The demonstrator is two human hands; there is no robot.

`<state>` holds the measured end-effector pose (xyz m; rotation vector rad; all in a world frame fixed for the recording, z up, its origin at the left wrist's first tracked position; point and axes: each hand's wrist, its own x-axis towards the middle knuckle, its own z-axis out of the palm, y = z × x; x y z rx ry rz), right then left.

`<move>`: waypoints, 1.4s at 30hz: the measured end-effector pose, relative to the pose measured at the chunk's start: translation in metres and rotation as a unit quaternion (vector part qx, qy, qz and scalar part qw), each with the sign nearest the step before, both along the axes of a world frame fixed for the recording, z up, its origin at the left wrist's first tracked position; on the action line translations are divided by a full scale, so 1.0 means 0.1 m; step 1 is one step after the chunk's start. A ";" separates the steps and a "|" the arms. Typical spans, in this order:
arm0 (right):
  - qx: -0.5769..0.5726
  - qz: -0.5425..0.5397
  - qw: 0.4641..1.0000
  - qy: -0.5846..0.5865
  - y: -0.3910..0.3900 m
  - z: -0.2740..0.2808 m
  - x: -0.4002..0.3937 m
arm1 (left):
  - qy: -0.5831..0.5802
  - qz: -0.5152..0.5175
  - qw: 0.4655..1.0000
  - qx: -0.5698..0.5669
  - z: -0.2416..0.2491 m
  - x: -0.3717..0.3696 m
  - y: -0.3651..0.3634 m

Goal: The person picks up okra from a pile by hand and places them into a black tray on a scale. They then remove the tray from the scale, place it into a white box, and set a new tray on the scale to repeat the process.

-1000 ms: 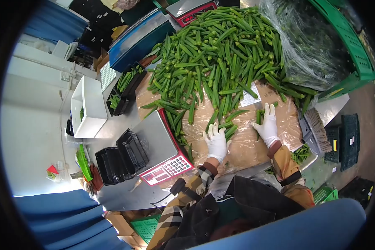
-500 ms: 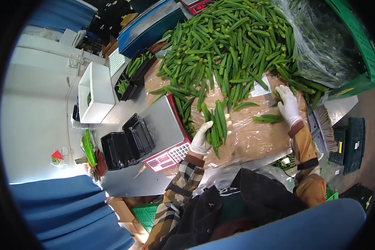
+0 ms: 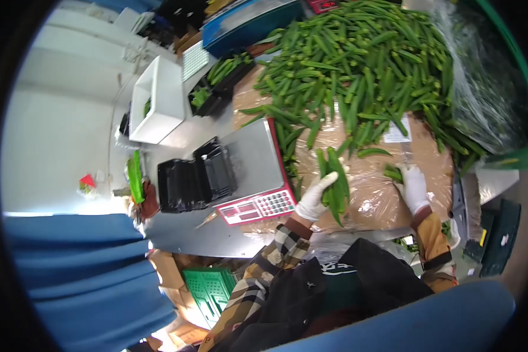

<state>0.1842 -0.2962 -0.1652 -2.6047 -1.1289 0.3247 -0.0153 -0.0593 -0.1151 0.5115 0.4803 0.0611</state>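
My left hand (image 3: 315, 198), in a white glove, is closed round a small bunch of green okra pods (image 3: 338, 186) held above the plastic-wrapped cardboard (image 3: 369, 205). To its right, my gloved right hand (image 3: 413, 186) has its fingers curled on okra (image 3: 392, 172) low over the cardboard; the fingertips are partly hidden. One loose okra pod (image 3: 374, 152) lies between the hands and a large okra heap (image 3: 358, 64). Left of my left hand stands a red-edged scale (image 3: 253, 161), and an open black plastic container (image 3: 185, 183) rests against its plate.
Okra-filled black trays (image 3: 226, 73) and a white bin (image 3: 158, 102) stand at the back left. A blue box (image 3: 249, 26) borders the heap. Clear plastic film (image 3: 481, 88) lines a green crate on the right. A blue curtain (image 3: 70, 264) hangs at lower left.
My view has shifted, so the scene sits farther right. My right hand has come down from beside the heap to the okra that lay on the cardboard. My left hand keeps its bunch.
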 end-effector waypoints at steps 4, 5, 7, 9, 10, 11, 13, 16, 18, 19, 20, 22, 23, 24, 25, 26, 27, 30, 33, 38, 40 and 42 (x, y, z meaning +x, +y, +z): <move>0.127 -0.065 0.979 0.148 0.11 -0.16 -0.23 | 0.037 0.042 0.998 0.042 0.17 -0.16 0.12; 0.212 -0.074 0.945 0.237 0.23 -0.16 -0.33 | 0.043 0.064 0.996 0.049 0.19 -0.22 0.17; 0.274 -0.072 0.883 0.374 0.57 0.02 -0.54 | 0.055 0.100 0.992 0.059 0.37 -0.35 0.28; 0.255 -0.106 0.739 0.614 1.07 0.33 -0.80 | 0.071 0.127 0.984 0.104 0.63 -0.52 0.50; 0.253 -0.103 0.671 0.690 1.35 0.65 -0.95 | 0.068 0.132 0.981 0.124 0.70 -0.65 0.68; 0.249 -0.059 0.633 0.731 1.62 0.76 -1.06 | 0.066 0.136 0.978 0.144 0.79 -0.78 0.87; 0.229 0.013 0.602 0.765 2.16 0.95 -1.30 | 0.066 0.233 0.945 0.220 1.02 -1.02 1.20; 0.238 0.081 0.592 0.766 2.95 1.17 -1.75 | 0.150 0.288 0.890 0.320 1.23 -1.50 1.76; 0.297 0.162 0.598 0.726 3.40 1.19 -2.01 | 0.181 0.325 0.866 0.334 1.22 -1.77 2.10; 0.292 0.211 0.607 0.708 3.58 1.13 -2.09 | 0.201 0.337 0.847 0.359 1.18 -1.85 2.21; 0.317 0.199 0.665 0.646 3.74 0.90 -2.24 | 0.195 0.291 0.848 0.398 1.08 -1.95 2.34; 0.301 0.189 0.687 0.634 3.70 0.93 -2.23 | 0.230 0.256 0.855 0.388 0.98 -2.00 2.36; 0.263 0.190 0.653 0.684 3.51 1.12 -2.02 | 0.268 0.266 0.861 0.340 0.94 -1.97 2.31; 0.288 0.169 0.645 0.688 3.39 0.94 -1.95 | 0.279 0.291 0.860 0.312 0.74 -2.11 2.39; 0.277 0.161 0.656 0.683 3.20 0.99 -1.75 | 0.268 0.318 0.840 0.349 0.76 -2.16 2.33; 0.288 0.147 0.669 0.669 3.05 0.83 -1.56 | 0.257 0.345 0.817 0.384 0.81 -2.19 2.24; 0.298 0.112 0.696 0.644 2.87 0.73 -1.38 | 0.247 0.372 0.792 0.417 0.84 -2.23 2.15; 0.337 0.057 0.862 0.374 2.23 0.38 -0.76 | 0.271 0.442 0.755 0.402 0.81 -2.59 2.04; 0.317 -0.021 0.932 0.174 1.45 -0.26 -0.10 | 0.309 0.492 0.720 0.380 0.71 -3.02 1.91; 0.136 0.009 0.989 -0.060 0.55 -0.57 0.09 | 0.369 0.512 0.663 0.403 0.61 -3.20 1.63; 0.143 0.021 0.987 -0.068 0.52 -0.56 0.00 | 0.362 0.505 0.653 0.433 0.63 -3.08 1.54; 0.149 0.019 0.986 -0.066 0.55 -0.51 -0.09 | 0.352 0.497 0.621 0.494 0.59 -2.93 1.50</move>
